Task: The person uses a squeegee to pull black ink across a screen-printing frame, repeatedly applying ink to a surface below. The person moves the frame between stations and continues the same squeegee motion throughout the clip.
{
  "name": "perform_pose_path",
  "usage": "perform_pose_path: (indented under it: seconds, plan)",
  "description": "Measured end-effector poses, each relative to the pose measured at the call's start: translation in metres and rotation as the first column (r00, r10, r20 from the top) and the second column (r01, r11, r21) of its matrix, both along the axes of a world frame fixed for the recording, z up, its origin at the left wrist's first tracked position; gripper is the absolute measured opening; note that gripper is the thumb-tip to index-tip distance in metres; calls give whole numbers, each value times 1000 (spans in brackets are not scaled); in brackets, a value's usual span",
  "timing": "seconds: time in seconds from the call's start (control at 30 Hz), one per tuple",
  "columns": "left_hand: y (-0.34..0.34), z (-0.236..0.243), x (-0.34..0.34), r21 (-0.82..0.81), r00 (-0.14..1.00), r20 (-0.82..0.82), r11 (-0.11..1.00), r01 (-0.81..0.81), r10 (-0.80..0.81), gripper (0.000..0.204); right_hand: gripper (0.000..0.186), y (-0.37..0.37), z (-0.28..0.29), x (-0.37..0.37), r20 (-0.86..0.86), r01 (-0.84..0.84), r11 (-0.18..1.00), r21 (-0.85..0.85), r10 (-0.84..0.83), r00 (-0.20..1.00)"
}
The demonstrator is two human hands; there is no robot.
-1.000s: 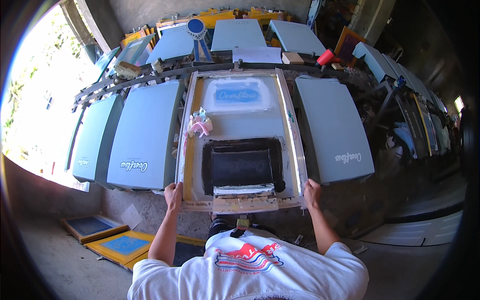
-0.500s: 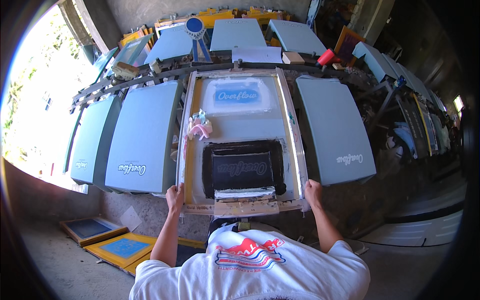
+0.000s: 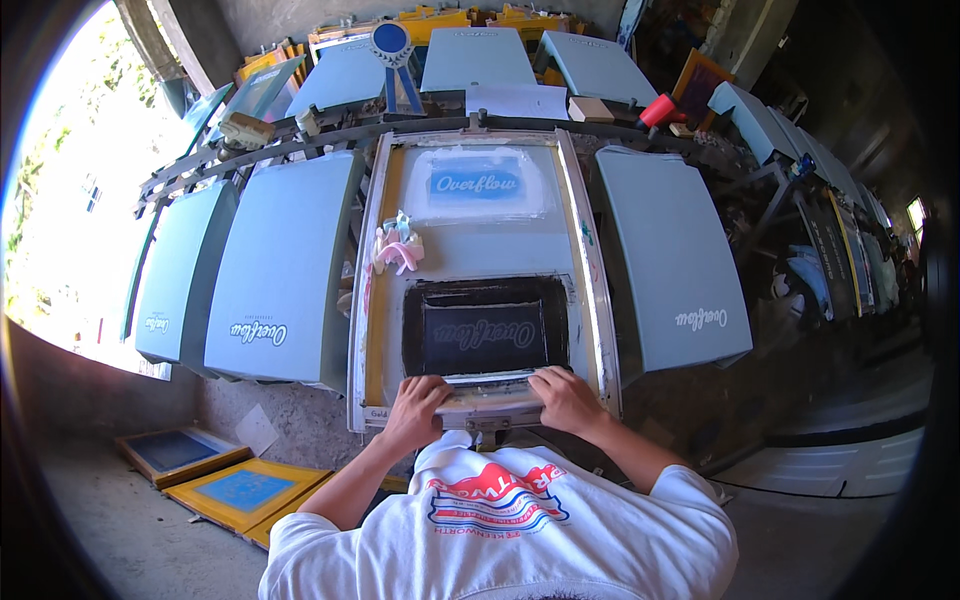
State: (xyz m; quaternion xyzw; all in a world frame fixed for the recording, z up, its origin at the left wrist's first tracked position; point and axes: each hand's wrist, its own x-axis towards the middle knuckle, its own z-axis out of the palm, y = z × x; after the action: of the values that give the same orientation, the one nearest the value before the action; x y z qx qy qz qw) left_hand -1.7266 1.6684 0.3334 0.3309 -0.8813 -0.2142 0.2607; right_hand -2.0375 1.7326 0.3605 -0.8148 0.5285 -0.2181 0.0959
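A screen-printing frame (image 3: 592, 270) lies in front of me, with a blue lettered stencil (image 3: 476, 200) at its far end and a black-inked area (image 3: 484, 332) at its near end. A wide squeegee (image 3: 485, 396) lies across the near end. My left hand (image 3: 422, 405) grips its left end and my right hand (image 3: 565, 398) its right end, fingers curled over the top. A pink and teal object (image 3: 400, 245), too small to make out, rests by the frame's left rail.
Grey-blue printing boards (image 3: 280, 240) flank the frame and line a dark rail (image 3: 260, 155). A red cylinder (image 3: 658, 112) and wooden block (image 3: 590, 108) sit at the back. Yellow screens (image 3: 215, 485) lie on the floor at lower left.
Both hands have left the frame's side rails, moved inward and closed on the squeegee.
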Motion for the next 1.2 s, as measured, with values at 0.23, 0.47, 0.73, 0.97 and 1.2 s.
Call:
perform_pose_path:
  seconds: [0.23, 0.47, 0.73, 0.97, 1.2]
  plan:
    - [-99, -7, -33, -162, 958, -111, 946, -280, 265, 30, 9, -98, 11, -4, 59, 151, 988, -38, -148, 987]
    - [-181, -34, -63, -203, 928, -230, 919, -339, 292, 24, 21, -184, -12, -24, -43, 276, 961, 32, -274, 961]
    - [-51, -45, -26, -174, 958, -132, 946, -274, 254, 28, 15, -61, -12, -1, 12, 159, 986, 49, -160, 987]
    - [-135, -38, -44, -297, 949, -165, 903, -309, 270, 29, 14, -137, -4, -19, -24, 149, 988, -47, -150, 988]
    - [-164, -46, -54, -422, 936, -254, 843, -333, 242, 29, 7, -163, -11, -15, -28, 220, 974, -63, -222, 975]
